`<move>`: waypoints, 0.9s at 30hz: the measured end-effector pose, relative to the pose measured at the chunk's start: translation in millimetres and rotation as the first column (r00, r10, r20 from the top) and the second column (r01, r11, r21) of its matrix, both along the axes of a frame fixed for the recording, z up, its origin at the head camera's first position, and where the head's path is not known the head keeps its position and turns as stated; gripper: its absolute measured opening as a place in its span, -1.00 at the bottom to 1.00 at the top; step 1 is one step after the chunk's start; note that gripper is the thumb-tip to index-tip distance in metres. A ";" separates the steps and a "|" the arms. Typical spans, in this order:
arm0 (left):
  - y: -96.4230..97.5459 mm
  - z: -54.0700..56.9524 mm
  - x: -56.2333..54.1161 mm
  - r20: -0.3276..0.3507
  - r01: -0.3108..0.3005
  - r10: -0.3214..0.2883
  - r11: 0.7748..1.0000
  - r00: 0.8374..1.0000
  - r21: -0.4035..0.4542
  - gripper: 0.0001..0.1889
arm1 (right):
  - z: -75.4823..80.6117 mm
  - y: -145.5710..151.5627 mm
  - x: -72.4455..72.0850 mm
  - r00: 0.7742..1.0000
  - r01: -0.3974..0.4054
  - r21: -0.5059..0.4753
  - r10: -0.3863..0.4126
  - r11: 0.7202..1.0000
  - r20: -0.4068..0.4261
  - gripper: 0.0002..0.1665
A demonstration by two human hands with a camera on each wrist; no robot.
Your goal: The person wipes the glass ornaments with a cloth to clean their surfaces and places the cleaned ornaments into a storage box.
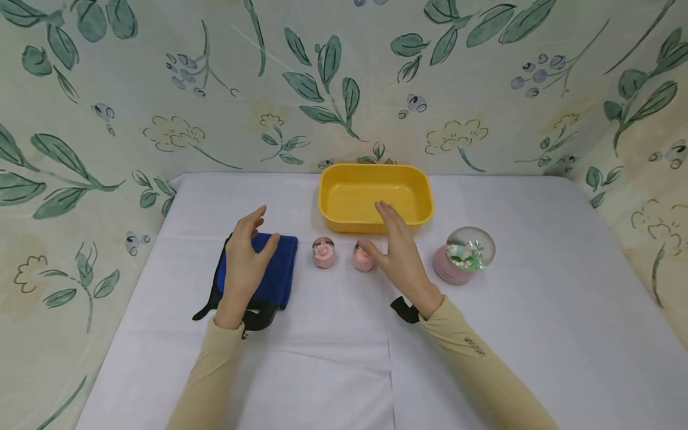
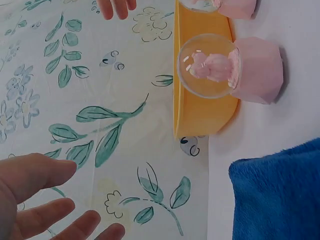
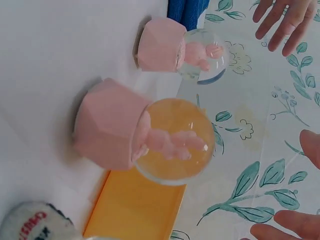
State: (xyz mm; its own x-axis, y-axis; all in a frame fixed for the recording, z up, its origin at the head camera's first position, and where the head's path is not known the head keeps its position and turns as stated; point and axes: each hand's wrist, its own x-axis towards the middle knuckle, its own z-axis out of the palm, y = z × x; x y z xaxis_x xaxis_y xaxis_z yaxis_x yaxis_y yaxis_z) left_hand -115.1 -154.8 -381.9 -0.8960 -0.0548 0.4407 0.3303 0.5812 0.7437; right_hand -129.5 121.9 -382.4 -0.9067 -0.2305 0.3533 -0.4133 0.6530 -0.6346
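My left hand (image 1: 244, 263) hovers over a folded blue cloth (image 1: 280, 278), fingers loosely bent and holding nothing. My right hand (image 1: 402, 257) is held above the table with fingers extended; it partly hides a small pink snow globe (image 1: 364, 260) in the head view. A matching small globe (image 1: 324, 254) stands to the left of that one. Each has a faceted pink base (image 3: 112, 125) and a clear dome with a pink figure inside, plainest in the wrist views. Right of my right hand stands a larger snow globe (image 1: 454, 266) with flowers in its dome.
A yellow rectangular tray (image 1: 376, 227) stands behind the small globes, near the back edge of the white-covered table (image 1: 537, 334). Black straps (image 1: 260, 318) show by my left wrist. A leaf-patterned fabric (image 1: 333, 77) hangs behind and at the sides.
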 end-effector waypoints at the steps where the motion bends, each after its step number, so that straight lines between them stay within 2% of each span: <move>1: -3.5 -1.1 0.7 0.002 0.003 -0.003 1.000 1.000 0.018 -0.41 | 0.1 -2.4 0.0 1.000 -0.002 -0.022 0.002 1.000 -0.002 -0.09; 6: -17.5 -4.6 4.7 0.020 0.017 -0.019 0.993 1.000 0.116 -0.42 | -0.1 -13.2 1.5 0.999 -0.023 -0.115 0.021 0.993 -0.025 -0.10; 11: -27.8 -6.6 6.8 0.041 0.001 -0.010 0.981 0.999 0.195 -0.46 | -3.0 -22.7 4.0 0.999 -0.044 -0.193 0.037 0.980 -0.040 -0.12; 18: -36.4 -10.0 9.3 0.104 0.001 -0.034 0.953 0.994 0.302 -0.50 | -8.9 -35.5 7.8 0.997 -0.044 -0.220 0.031 0.975 -0.064 -0.13; 22: -38.9 -11.1 10.5 0.196 0.010 -0.086 0.933 0.977 0.360 -0.54 | -13.5 -42.9 10.7 0.998 -0.044 -0.243 0.034 0.969 -0.044 -0.13; 27: -41.6 -14.7 11.2 0.295 0.057 -0.174 0.929 0.940 0.365 -0.55 | -22.6 -52.6 14.5 0.997 -0.073 -0.301 0.076 0.951 -0.002 -0.15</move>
State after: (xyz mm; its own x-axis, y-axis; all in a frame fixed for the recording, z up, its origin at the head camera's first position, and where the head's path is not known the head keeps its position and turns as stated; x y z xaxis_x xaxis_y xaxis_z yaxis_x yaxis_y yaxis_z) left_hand -103.9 -196.4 -396.6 -0.9937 -0.0391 0.1047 0.0923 0.2401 0.9663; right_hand -114.9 69.3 -405.0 -0.8947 -0.1822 0.4078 -0.4464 0.3988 -0.8011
